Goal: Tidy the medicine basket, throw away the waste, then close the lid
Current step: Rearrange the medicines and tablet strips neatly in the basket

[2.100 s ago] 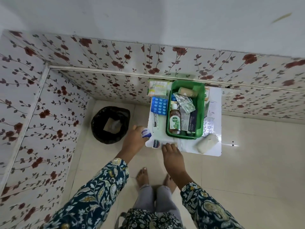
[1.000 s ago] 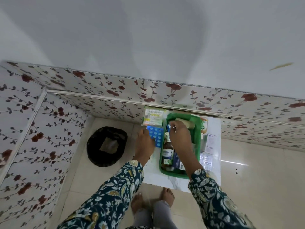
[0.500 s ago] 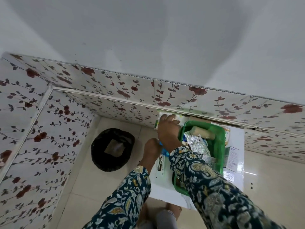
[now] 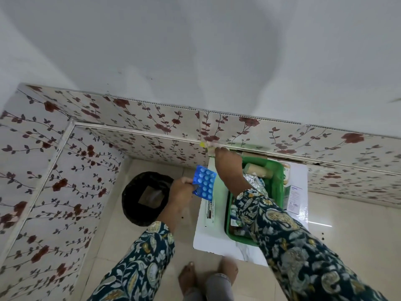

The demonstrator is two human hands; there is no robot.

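Note:
My left hand holds a blue blister pack of tablets lifted above the left edge of the white table. My right hand reaches past the far left corner of the green basket and grips a pale packet with a yellow tip, mostly hidden by my fingers. The basket holds a beige roll, crumpled foil strips and small packs; my right sleeve covers much of it. A white tube box lies on the table left of the basket.
A black bin with paper inside stands on the floor left of the table. Leaflets and a green-white box lie right of the basket. Floral-panelled walls close in at the back and left. My bare feet are below the table.
My left hand has lifted the blue blister pack off the table. My right hand moved from the basket to the far packet by the wall and took hold of it.

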